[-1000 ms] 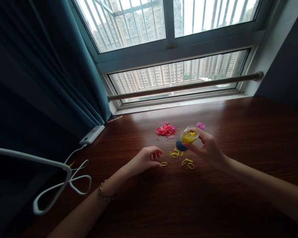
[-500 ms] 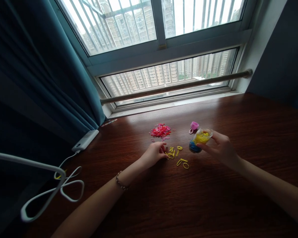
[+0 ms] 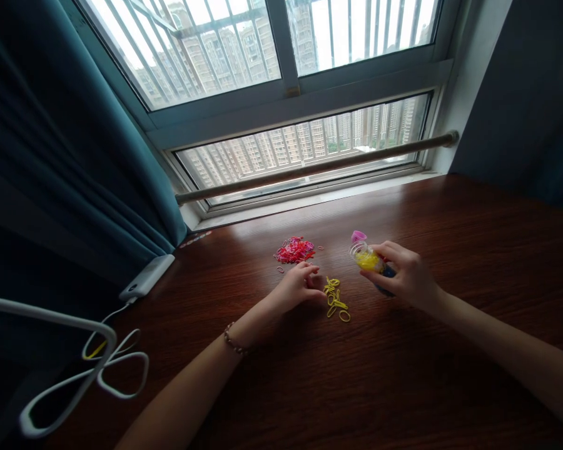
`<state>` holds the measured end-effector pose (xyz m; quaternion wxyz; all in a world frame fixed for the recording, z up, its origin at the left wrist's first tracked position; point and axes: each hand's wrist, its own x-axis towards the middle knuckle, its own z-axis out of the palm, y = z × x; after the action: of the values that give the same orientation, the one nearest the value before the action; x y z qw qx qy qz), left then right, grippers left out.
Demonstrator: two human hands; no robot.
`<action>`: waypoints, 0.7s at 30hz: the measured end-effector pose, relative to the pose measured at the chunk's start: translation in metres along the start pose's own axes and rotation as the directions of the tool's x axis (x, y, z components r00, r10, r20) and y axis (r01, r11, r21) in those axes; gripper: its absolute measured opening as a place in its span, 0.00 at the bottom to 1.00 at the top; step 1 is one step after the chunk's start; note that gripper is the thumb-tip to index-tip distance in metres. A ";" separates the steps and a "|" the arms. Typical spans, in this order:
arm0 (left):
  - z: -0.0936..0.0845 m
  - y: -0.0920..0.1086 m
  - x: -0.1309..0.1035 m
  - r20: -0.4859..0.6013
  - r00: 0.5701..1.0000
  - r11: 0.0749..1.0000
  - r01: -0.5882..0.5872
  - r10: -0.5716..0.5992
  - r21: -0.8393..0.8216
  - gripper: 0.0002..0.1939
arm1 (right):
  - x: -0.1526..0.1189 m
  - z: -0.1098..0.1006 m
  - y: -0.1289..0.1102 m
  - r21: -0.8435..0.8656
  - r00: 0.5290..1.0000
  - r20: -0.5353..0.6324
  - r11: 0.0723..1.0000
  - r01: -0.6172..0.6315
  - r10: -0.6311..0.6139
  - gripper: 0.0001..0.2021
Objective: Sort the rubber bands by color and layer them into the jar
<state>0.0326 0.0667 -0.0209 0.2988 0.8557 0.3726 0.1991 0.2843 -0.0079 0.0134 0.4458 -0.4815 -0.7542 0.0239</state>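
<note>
My right hand point(image 3: 406, 273) is wrapped round a small clear jar point(image 3: 356, 249) with yellow bands point(image 3: 368, 261) near its mouth and dark blue ones point(image 3: 388, 271) toward its base. The jar tilts, its open mouth facing left. To the left, my left hand point(image 3: 298, 287) is low over the table, thumb and fingers apart, with nothing visible in it. Its thumb tip is beside a loose cluster of yellow rubber bands point(image 3: 336, 301). Just beyond that hand lies a pile of red and pink rubber bands point(image 3: 296, 249). A pink cap point(image 3: 358, 236) sits behind the jar.
The brown wooden table point(image 3: 272, 387) runs up to a barred window with a metal rail point(image 3: 319, 169) across it. At the left lie a white power bank point(image 3: 146, 277) and a looped white cable point(image 3: 122, 356). A blue curtain point(image 3: 136, 156) hangs there.
The jar in my right hand has turned from leaning right to leaning left. My left hand has shifted slightly right, and the yellow bands on the table are gathered closer together.
</note>
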 end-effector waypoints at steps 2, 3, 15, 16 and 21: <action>-0.001 0.005 -0.004 0.068 0.996 0.997 -0.056 0.053 0.055 0.40 | -0.002 0.003 0.000 -0.005 1.000 0.024 1.000 0.002 -0.002 0.14; 0.000 0.009 -0.005 0.104 0.991 0.993 -0.093 0.085 0.074 0.44 | -0.003 0.004 0.000 -0.009 0.999 0.033 1.000 0.006 -0.005 0.14; 0.022 0.031 -0.006 0.216 0.943 0.966 -0.259 0.252 0.004 0.14 | -0.006 0.009 -0.001 -0.030 0.996 0.089 0.999 0.031 -0.028 0.14; 0.023 0.032 -0.007 0.215 0.942 0.964 -0.266 0.258 0.007 0.12 | -0.007 0.009 -0.002 -0.031 0.995 0.096 0.999 0.032 -0.029 0.14; 0.023 0.034 -0.009 0.166 0.951 0.965 -0.256 0.263 -0.059 0.10 | -0.009 0.009 -0.004 -0.040 0.990 0.138 0.999 0.036 -0.030 0.15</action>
<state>0.0575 0.0335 -0.0161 0.3168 0.9055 0.2261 0.1689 0.2768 -0.0131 0.0036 0.3828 -0.4754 -0.7914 0.0336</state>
